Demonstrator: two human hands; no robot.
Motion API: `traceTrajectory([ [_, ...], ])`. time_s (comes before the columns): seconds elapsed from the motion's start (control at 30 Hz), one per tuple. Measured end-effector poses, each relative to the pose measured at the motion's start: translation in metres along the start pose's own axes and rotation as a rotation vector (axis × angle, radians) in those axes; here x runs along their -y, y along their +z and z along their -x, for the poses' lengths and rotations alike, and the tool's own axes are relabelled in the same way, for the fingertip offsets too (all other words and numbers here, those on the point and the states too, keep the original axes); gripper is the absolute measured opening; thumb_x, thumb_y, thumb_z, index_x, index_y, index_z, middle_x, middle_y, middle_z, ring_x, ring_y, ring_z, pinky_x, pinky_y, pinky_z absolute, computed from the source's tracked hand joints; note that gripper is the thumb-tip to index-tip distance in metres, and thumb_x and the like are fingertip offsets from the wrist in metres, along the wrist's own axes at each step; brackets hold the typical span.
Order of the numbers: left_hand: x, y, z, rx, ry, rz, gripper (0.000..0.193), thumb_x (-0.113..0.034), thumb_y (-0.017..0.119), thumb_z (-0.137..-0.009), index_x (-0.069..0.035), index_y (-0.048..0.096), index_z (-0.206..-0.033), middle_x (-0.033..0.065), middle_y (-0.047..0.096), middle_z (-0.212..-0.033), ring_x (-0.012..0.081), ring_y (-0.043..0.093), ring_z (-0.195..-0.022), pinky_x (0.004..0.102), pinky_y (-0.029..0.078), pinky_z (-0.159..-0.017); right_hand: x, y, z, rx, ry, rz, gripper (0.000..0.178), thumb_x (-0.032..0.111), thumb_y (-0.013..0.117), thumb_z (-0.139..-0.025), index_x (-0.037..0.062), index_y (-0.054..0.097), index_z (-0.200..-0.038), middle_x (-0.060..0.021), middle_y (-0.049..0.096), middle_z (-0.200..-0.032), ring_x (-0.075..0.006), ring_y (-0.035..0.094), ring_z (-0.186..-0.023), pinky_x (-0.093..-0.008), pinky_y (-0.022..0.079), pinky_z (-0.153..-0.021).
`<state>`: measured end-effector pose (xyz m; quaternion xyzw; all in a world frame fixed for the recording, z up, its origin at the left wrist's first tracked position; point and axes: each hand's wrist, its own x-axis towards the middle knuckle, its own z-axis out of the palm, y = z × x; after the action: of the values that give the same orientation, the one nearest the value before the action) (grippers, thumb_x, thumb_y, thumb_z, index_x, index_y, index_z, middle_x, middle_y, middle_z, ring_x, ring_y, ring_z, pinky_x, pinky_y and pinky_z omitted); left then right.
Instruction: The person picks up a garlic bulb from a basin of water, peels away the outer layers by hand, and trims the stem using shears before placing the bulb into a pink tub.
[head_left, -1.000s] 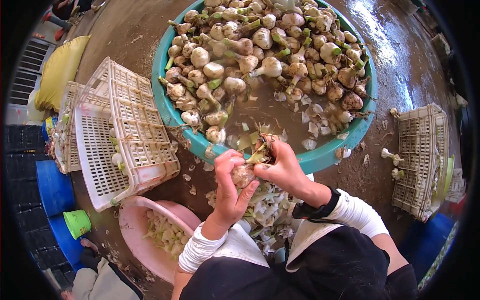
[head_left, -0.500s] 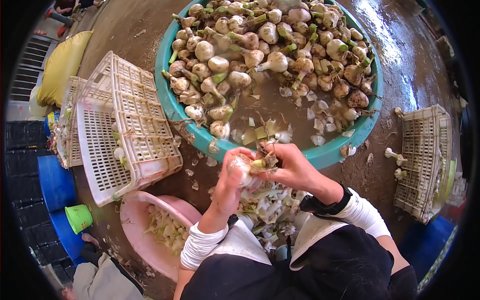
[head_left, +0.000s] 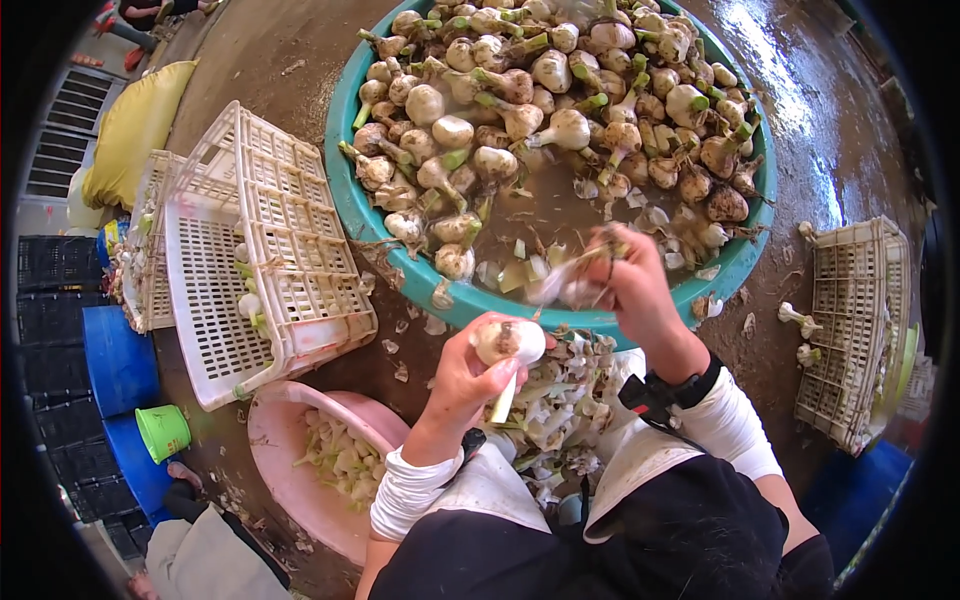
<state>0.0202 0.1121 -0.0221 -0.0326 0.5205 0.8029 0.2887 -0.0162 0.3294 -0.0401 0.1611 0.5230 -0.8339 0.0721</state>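
Note:
My left hand (head_left: 458, 372) is closed around a whitish garlic bulb (head_left: 512, 342), held in front of my lap with its cut green stem pointing down. The bulb has a brown patch on top. Over the near rim of a large green tub (head_left: 340, 130), my right hand (head_left: 645, 295) pinches loose garlic skin (head_left: 568, 282), which is smeared by motion. The tub holds murky brown water, floating skins and many unpeeled garlic bulbs (head_left: 565, 128) heaped toward its far side. Beneath my hands, a pile of garlic peelings (head_left: 570, 405) lies between my knees.
A pink basin (head_left: 272, 440) at lower left contains pale peeled garlic. White plastic crates (head_left: 305, 240) stand tilted to the left, and another crate (head_left: 850, 330) is at the right. A small green bucket (head_left: 163, 432) sits by blue barrels (head_left: 120, 360). Someone's sleeve (head_left: 205, 560) shows at lower left.
My hands have parted. The right one has moved up and right to the tub's edge with stripped skin, while the left keeps the bulb, now cleaner, near my lap.

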Motion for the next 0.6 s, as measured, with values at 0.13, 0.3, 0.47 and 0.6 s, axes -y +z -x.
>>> traceTrajectory([
  [0.13, 0.002, -0.022, 0.009, -0.027, -0.012, 0.124, 0.045, -0.021, 0.07, -0.081, 0.004, 0.053, -0.115, 0.0182, 0.066, -0.101, 0.009, 0.058, -0.069, 0.0201, 0.048, -0.06, 0.012, -0.031, 0.008, 0.261, -0.152, 0.583, 0.012, 0.011, 0.072, -0.073, 0.0052, 0.062, -0.076, -0.0045, 0.064, -0.064, -0.0123, 0.062, -0.055, -0.0268, 0.046, -0.048],
  [0.3, 0.009, -0.019, 0.008, -0.041, -0.026, 0.091, 0.064, -0.039, 0.077, -0.079, 0.003, 0.052, -0.121, 0.0094, 0.065, -0.1, 0.0085, 0.059, -0.074, 0.0201, 0.047, -0.063, 0.021, 0.02, 0.046, 0.623, -0.343, 1.084, 0.035, 0.031, 0.079, -0.071, 0.003, 0.06, -0.076, -0.0105, 0.064, -0.066, -0.0314, 0.064, -0.064, -0.0377, 0.05, -0.056],
  [0.47, -0.002, 0.001, 0.006, -0.115, 0.087, -0.044, 0.039, -0.025, 0.066, -0.087, 0.0, 0.051, -0.112, 0.0062, 0.06, -0.101, 0.01, 0.057, -0.085, 0.025, 0.048, -0.077, 0.003, 0.032, 0.037, 0.438, -0.478, 0.948, 0.029, 0.021, 0.077, -0.071, 0.0015, 0.056, -0.075, -0.012, 0.062, -0.061, -0.0331, 0.062, -0.058, -0.038, 0.049, -0.054],
  [0.6, 0.0, -0.004, 0.008, -0.037, 0.019, 0.067, 0.031, -0.017, 0.061, -0.087, -0.003, 0.046, -0.111, 0.007, 0.057, -0.106, 0.0119, 0.055, -0.097, 0.0291, 0.045, -0.088, 0.013, 0.03, 0.034, 0.533, -0.292, 0.845, 0.021, 0.013, 0.076, -0.066, 0.0004, 0.059, -0.069, -0.0114, 0.055, -0.056, -0.027, 0.057, -0.05, -0.0324, 0.047, -0.051],
])
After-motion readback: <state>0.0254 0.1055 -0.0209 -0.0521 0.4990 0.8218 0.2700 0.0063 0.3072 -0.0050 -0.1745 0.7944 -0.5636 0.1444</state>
